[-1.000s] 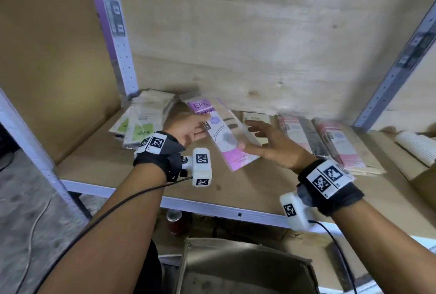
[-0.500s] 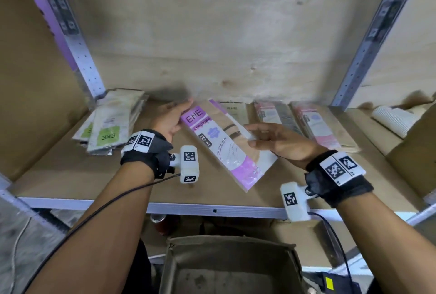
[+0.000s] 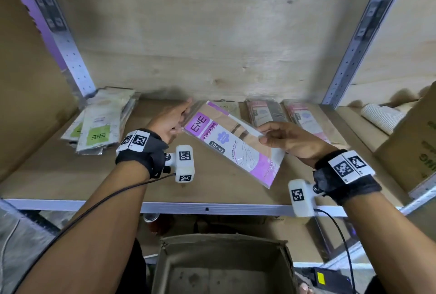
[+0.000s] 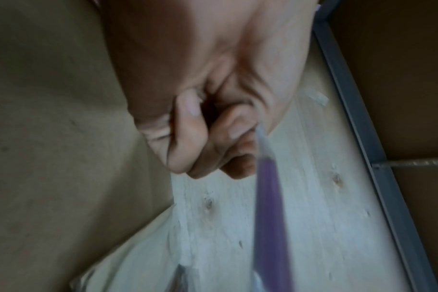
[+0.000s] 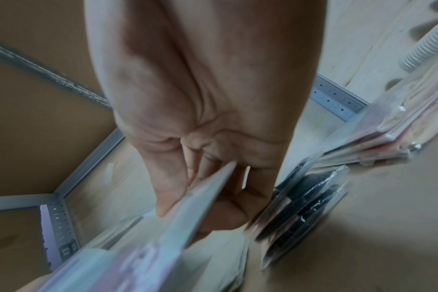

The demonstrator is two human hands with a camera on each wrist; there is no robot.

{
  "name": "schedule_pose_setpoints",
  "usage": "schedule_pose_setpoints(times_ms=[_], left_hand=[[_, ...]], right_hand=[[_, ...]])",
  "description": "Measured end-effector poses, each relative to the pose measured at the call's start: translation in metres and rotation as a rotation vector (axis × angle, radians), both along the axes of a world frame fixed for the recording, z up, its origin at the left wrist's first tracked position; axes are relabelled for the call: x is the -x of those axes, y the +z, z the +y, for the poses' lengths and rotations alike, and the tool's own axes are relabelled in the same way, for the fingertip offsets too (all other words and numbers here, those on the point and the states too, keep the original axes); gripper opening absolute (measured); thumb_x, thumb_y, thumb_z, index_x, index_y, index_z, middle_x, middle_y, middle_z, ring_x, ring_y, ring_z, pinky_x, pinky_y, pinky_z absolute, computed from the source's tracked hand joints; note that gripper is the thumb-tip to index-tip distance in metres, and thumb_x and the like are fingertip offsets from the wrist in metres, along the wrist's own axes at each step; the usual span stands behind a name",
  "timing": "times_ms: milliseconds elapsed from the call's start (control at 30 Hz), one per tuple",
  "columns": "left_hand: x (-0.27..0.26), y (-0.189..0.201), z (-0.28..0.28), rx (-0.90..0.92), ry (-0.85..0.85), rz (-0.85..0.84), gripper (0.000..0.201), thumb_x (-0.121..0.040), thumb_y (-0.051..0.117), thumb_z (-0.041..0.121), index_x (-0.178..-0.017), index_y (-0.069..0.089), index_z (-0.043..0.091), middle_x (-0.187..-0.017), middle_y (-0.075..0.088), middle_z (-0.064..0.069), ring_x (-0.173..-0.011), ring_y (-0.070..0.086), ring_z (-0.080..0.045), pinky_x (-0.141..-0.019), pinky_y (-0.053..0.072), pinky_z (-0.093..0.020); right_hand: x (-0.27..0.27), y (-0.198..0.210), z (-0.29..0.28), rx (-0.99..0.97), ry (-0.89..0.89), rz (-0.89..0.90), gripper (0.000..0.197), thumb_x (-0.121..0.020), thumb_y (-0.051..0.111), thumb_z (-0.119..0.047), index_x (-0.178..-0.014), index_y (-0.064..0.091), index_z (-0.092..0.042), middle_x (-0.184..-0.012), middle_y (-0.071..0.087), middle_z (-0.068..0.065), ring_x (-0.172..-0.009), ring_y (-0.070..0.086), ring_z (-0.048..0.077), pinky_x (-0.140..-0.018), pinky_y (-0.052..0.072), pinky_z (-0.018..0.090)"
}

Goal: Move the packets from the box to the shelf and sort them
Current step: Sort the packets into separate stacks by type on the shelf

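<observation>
Both hands hold one purple-labelled packet point(image 3: 232, 146) above the shelf point(image 3: 70, 175): my left hand point(image 3: 171, 120) pinches its upper-left corner, fingers curled on the edge in the left wrist view, and my right hand point(image 3: 286, 139) clamps thumb and fingers on its right edge. From my seat the packet reads tilted, its lower end toward the shelf's front rail. The open cardboard box point(image 3: 221, 267) sits below the shelf front. On the shelf I see a green-labelled stack point(image 3: 99, 121) at the left, pink-labelled packets point(image 3: 304, 116) at the back right with a darker pile point(image 3: 266, 112) beside them, and a white ribbed roll point(image 3: 382, 116) far right.
</observation>
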State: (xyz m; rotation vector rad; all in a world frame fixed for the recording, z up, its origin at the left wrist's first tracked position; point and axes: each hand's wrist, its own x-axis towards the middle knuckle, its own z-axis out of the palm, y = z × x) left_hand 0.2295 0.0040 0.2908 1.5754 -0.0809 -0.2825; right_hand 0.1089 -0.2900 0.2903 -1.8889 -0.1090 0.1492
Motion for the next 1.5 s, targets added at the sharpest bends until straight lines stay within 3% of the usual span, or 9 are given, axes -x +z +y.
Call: schedule_pose_setpoints(times_ms=[267,500,700,833,933,1067,1200,1367,1500], left_hand=[[-0.004,-0.012,0.006,0.054,0.152,0.13,0.041,-0.094,0.053,0.058,-0.097,0.065,0.019,-0.047,0.05,0.011,-0.035,0.034,-0.005,-0.033,0.02,-0.017],[0.008,-0.021,-0.006,-0.045,0.016,0.093,0.062,-0.096,0.042,0.066,-0.104,0.071,0.013,-0.078,0.078,-0.006,-0.05,0.064,-0.012,-0.046,0.049,-0.019],[0.031,-0.014,-0.021,-0.117,-0.381,0.092,0.037,-0.091,0.071,0.038,-0.114,0.07,0.01,-0.103,0.077,-0.012,-0.076,0.067,-0.017,-0.063,0.056,-0.021],[0.032,-0.013,-0.017,-0.211,-0.41,0.03,0.024,-0.089,0.074,0.013,-0.111,0.067,0.008,-0.096,0.077,-0.008,-0.065,0.07,-0.009,-0.058,0.056,-0.018],[0.029,-0.014,-0.014,-0.28,-0.359,0.008,0.019,-0.087,0.076,0.01,-0.104,0.068,0.007,-0.093,0.077,-0.009,-0.064,0.07,-0.01,-0.055,0.055,-0.017],[0.021,-0.016,-0.005,-0.287,-0.229,-0.043,0.01,-0.084,0.078,0.009,-0.088,0.071,0.015,-0.089,0.079,-0.009,-0.06,0.064,-0.013,-0.052,0.051,-0.017],[0.007,-0.018,0.01,-0.317,-0.09,-0.081,0.014,-0.084,0.079,0.011,-0.095,0.072,0.013,-0.075,0.078,0.0,-0.05,0.054,-0.009,-0.047,0.046,-0.016],[-0.009,-0.022,0.031,-0.41,0.096,-0.1,0.019,-0.079,0.083,0.012,-0.082,0.066,0.021,-0.076,0.074,-0.003,-0.052,0.058,-0.012,-0.054,0.048,-0.023],[-0.019,-0.026,0.047,-0.491,0.162,-0.085,0.014,-0.079,0.083,0.014,-0.09,0.073,0.014,-0.072,0.072,0.001,-0.057,0.063,-0.014,-0.061,0.053,-0.026]], right_hand=[[0.002,-0.001,0.008,-0.082,-0.011,0.033,0.019,-0.082,0.071,-0.014,-0.101,0.071,-0.015,-0.089,0.074,-0.006,-0.087,0.066,0.006,-0.081,0.048,0.014],[-0.005,0.005,0.02,-0.453,-0.284,0.077,0.031,-0.088,0.071,-0.006,-0.116,0.059,-0.012,-0.107,0.067,0.017,-0.089,0.061,0.027,-0.08,0.045,0.035],[-0.013,-0.005,0.053,-0.31,-0.378,0.049,0.025,-0.087,0.073,-0.005,-0.106,0.058,-0.007,-0.08,0.058,0.007,-0.049,0.053,0.004,-0.045,0.039,0.014],[-0.02,-0.011,0.065,-0.268,-0.405,0.067,0.026,-0.085,0.075,-0.006,-0.104,0.057,-0.007,-0.099,0.066,0.02,-0.079,0.065,0.023,-0.071,0.049,0.029],[-0.025,-0.013,0.066,-0.201,-0.365,0.115,0.028,-0.084,0.076,-0.006,-0.104,0.057,-0.01,-0.1,0.063,0.014,-0.088,0.062,0.025,-0.076,0.047,0.036],[-0.032,-0.011,0.071,-0.152,-0.33,0.16,0.037,-0.082,0.075,0.001,-0.114,0.058,-0.006,-0.093,0.062,0.006,-0.075,0.062,0.018,-0.059,0.054,0.029],[-0.049,-0.008,0.086,-0.083,-0.345,0.167,0.04,-0.078,0.078,0.001,-0.113,0.06,-0.004,-0.083,0.066,0.012,-0.058,0.063,0.02,-0.057,0.056,0.029],[-0.078,-0.008,0.12,0.076,-0.337,0.153,0.046,-0.077,0.08,-0.002,-0.118,0.059,-0.001,-0.078,0.069,0.014,-0.055,0.063,0.019,-0.069,0.061,0.036],[-0.096,-0.009,0.148,0.223,-0.324,0.136,0.04,-0.076,0.08,-0.005,-0.113,0.063,-0.001,-0.073,0.069,0.011,-0.06,0.069,0.023,-0.076,0.063,0.043]])
